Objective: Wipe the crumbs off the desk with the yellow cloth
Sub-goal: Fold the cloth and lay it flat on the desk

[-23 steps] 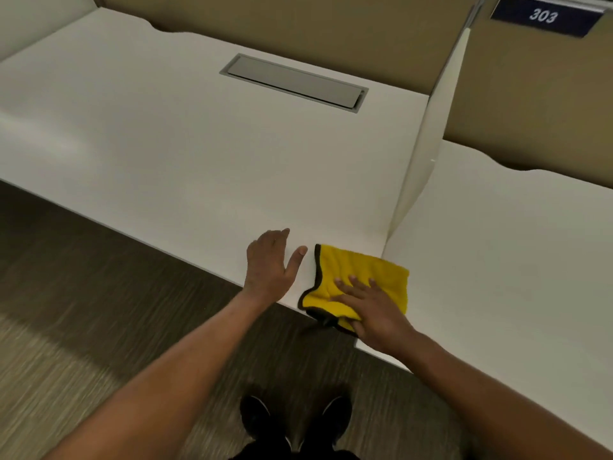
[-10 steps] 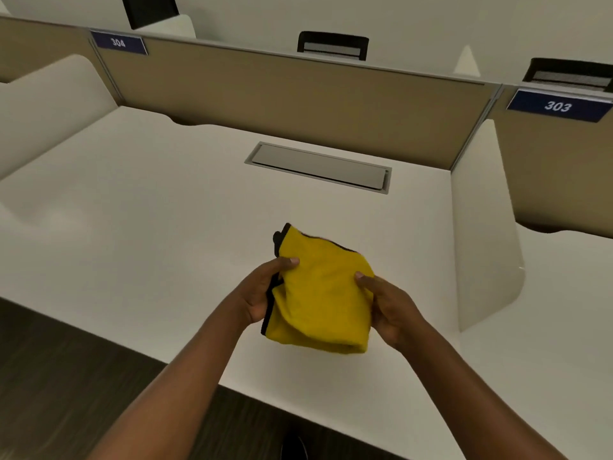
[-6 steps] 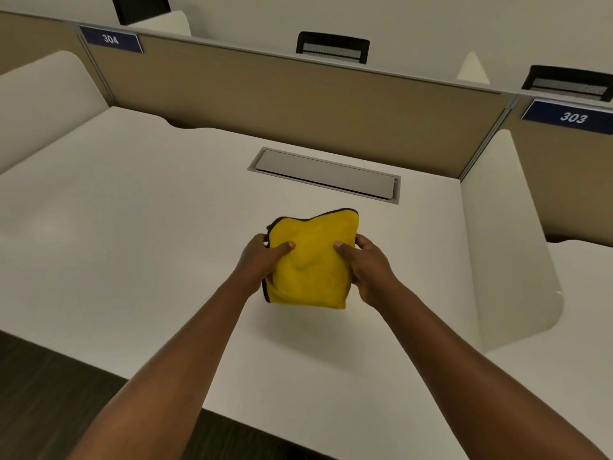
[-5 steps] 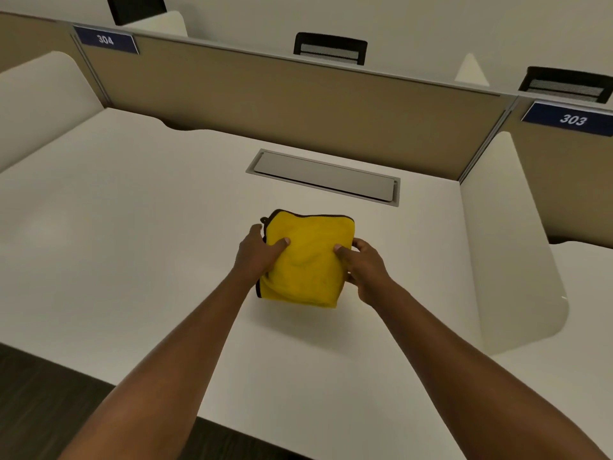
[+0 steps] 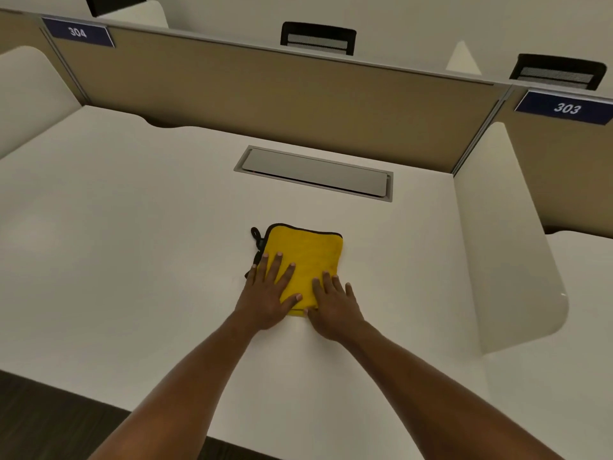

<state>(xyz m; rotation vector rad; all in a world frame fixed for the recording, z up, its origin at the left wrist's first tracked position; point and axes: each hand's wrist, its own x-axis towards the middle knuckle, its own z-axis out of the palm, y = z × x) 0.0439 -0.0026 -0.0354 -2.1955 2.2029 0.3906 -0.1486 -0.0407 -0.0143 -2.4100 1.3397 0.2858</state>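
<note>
The yellow cloth (image 5: 308,250), folded into a small square with black trim and a black loop at its far left corner, lies flat on the white desk (image 5: 132,244) near the middle. My left hand (image 5: 268,293) rests palm down on the cloth's near left part, fingers spread. My right hand (image 5: 331,303) lies flat on its near right corner, fingers spread too. The near edge of the cloth is hidden under both hands. I can make out no crumbs on the desk.
A grey cable hatch (image 5: 315,174) is set into the desk beyond the cloth. A tan back panel (image 5: 265,94) closes the far side. White side dividers stand at the right (image 5: 507,244) and left (image 5: 30,91). The desk's front edge runs below my forearms.
The cloth was held up in both hands above the desk; now it lies flat on the desk with both palms pressed on it. Earlier still it was at the front edge.
</note>
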